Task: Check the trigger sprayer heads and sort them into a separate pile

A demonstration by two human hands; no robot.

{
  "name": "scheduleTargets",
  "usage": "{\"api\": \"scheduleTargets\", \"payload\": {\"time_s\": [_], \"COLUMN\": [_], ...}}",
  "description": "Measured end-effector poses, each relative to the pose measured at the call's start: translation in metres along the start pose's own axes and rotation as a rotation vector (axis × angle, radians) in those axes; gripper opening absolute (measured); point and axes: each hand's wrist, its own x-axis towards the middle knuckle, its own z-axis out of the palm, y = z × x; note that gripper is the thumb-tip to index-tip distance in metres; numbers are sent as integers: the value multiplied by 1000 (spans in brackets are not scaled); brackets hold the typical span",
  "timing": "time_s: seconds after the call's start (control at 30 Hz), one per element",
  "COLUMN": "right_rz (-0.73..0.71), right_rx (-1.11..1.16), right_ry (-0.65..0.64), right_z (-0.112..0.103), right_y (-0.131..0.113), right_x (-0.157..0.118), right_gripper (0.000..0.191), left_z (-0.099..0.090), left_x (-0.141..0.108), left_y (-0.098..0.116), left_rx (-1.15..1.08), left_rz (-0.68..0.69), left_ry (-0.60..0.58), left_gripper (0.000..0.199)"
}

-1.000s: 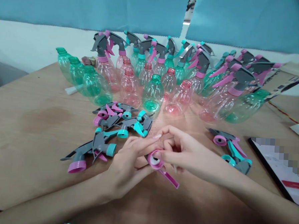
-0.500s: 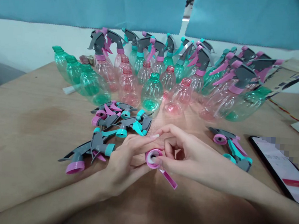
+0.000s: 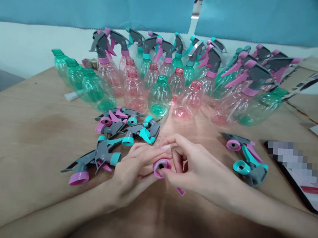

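Between both hands is a trigger spray head, its pink collar [image 3: 156,171] turned with the open end toward me. A pale insert with a dark hole shows inside that collar. My left hand [image 3: 132,171] is closed around the sprayer's body, which the fingers mostly hide. My right hand [image 3: 199,167] pinches the collar's lower right edge with the thumb, its index finger arched over to meet the left fingertips. The end of the pink trigger [image 3: 181,192] sticks out below the right hand. Left of my hands lie several loose spray heads [image 3: 104,151] in grey with pink or teal parts.
Behind stand several clear green bottles [image 3: 160,94] and pink bottles [image 3: 188,99], some topped with sprayers. Two loose spray heads [image 3: 255,173] lie at right beside a phone [image 3: 300,176]. A printed bag [image 3: 310,75] stands at the back right, on the wooden table [image 3: 26,154].
The right hand has shifted slightly around the collar, and less of the pink trigger shows below it. The teal-collared sprayer at right is more visible. The view has moved slightly.
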Motion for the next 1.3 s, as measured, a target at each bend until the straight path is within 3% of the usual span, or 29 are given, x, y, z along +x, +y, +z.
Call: {"api": "scheduleTargets", "payload": {"time_s": [0.3,0.47,0.67,0.8,0.97,1.3], "right_rz": [-38,-27,109,174,192,180], "right_rx": [91,237,422,454,459,407], "right_ry": [172,116,-13,-105,-203,-131], "right_z": [21,19,13,6,-4,5], "right_y": [6,0,-2,0,-3,5], "right_x": [-2,0,0,3,4,3], "right_gripper": [17,13,11,16,22,22], "left_z": [-7,-8,-4,0,-1,-1], "left_x": [6,8,5,3,4,4], "left_y": [2,5,6,6,5,0], "left_rx": [148,139,107,77,60,106], "left_rz": [176,183,107,-42,-21,22], "left_ry": [-74,-80,-6,66,76,27], "left_gripper": [53,56,57,54,52,51]}}
